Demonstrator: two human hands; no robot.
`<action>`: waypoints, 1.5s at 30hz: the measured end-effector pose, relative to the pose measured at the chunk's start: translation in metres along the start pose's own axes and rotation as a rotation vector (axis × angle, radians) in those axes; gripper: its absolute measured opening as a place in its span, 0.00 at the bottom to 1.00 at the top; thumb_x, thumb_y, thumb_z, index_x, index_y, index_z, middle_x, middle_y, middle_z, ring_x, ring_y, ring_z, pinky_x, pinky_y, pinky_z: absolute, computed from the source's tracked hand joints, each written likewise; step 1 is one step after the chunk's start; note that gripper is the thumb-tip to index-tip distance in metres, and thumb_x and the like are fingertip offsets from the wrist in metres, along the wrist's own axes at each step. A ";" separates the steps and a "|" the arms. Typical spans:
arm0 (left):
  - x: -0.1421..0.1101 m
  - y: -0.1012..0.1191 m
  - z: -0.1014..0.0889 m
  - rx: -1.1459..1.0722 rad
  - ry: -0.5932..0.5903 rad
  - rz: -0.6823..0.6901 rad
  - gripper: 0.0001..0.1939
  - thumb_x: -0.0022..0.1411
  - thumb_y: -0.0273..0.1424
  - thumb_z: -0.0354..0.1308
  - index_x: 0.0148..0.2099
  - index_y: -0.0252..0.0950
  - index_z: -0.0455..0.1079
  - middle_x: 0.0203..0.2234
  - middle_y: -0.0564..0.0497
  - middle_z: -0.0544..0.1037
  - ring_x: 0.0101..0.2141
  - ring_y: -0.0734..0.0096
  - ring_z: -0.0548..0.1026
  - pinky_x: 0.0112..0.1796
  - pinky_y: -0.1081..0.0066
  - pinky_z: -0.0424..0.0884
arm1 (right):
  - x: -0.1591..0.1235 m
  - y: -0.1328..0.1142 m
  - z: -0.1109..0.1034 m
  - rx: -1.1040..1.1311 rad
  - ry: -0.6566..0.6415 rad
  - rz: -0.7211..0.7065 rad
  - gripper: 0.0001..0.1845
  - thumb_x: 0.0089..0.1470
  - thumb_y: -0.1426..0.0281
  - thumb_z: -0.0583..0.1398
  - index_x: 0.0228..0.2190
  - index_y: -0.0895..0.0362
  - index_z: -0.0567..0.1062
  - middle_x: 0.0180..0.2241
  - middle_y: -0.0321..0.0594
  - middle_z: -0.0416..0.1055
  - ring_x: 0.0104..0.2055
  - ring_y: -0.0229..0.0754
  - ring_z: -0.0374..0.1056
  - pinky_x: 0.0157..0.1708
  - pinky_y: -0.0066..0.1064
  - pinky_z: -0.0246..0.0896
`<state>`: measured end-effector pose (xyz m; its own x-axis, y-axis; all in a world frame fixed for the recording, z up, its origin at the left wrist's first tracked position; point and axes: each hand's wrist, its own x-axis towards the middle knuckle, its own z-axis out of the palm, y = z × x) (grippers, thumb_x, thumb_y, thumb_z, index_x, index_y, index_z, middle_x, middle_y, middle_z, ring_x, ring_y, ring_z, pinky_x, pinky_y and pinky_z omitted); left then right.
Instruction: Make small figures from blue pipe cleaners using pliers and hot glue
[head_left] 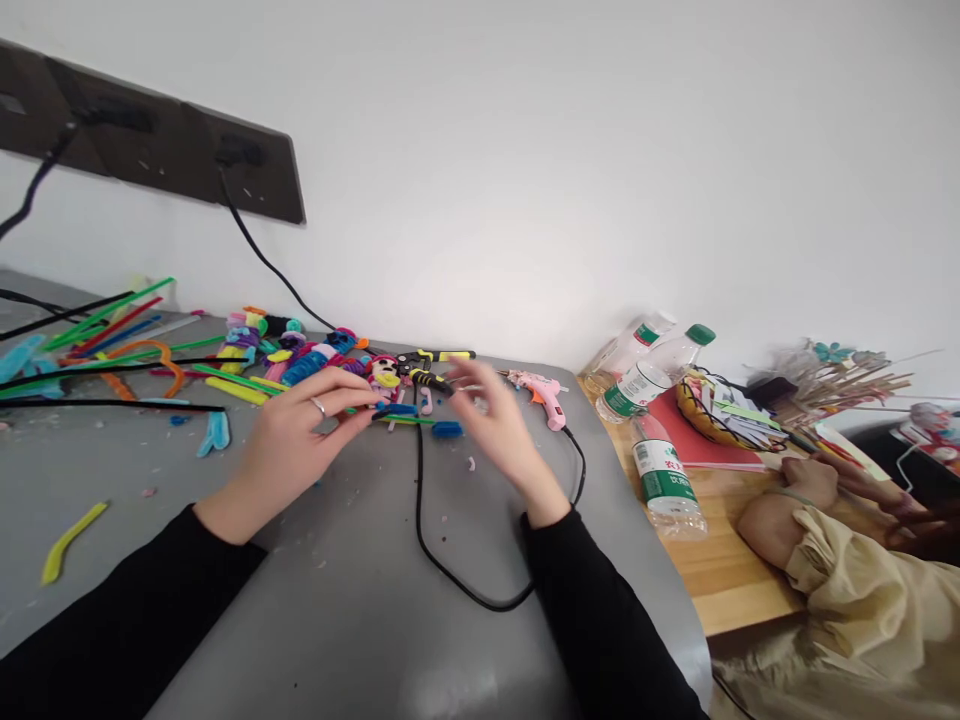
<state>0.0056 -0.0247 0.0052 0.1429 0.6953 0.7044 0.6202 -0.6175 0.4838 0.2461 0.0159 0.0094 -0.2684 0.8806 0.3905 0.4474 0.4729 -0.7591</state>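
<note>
My left hand point(296, 435) rests on the grey table point(352, 600), fingers pinched on a blue pipe-cleaner piece point(396, 409) lying over a thin green stem. My right hand point(491, 425) hovers just right of it, fingers spread and blurred by motion, holding nothing that I can see. A short blue piece point(447, 429) lies below its fingers. Yellow-handled pliers point(431, 380) lie just behind the hands. Finished pipe-cleaner figures point(315, 355) are heaped behind the left hand.
A pink glue gun point(544, 395) lies at right, its black cord point(465, 590) looping toward me. Loose pipe cleaners point(105, 340) cover the left. Plastic bottles point(664, 480) lie on a wooden table point(720, 570), where another person's sleeve and hand point(806, 500) rest.
</note>
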 end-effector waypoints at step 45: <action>0.002 -0.025 0.003 -0.166 -0.326 -0.447 0.11 0.57 0.41 0.58 0.30 0.41 0.77 0.19 0.55 0.79 0.22 0.68 0.73 0.27 0.71 0.66 | -0.013 0.007 0.005 -0.531 0.061 -0.191 0.12 0.59 0.68 0.61 0.44 0.54 0.67 0.46 0.50 0.78 0.45 0.51 0.77 0.42 0.40 0.72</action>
<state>-0.0073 -0.0074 -0.0068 0.1419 0.9630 0.2289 0.5494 -0.2690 0.7911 0.2483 0.0082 -0.0039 -0.3440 0.7704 0.5368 0.7674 0.5601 -0.3121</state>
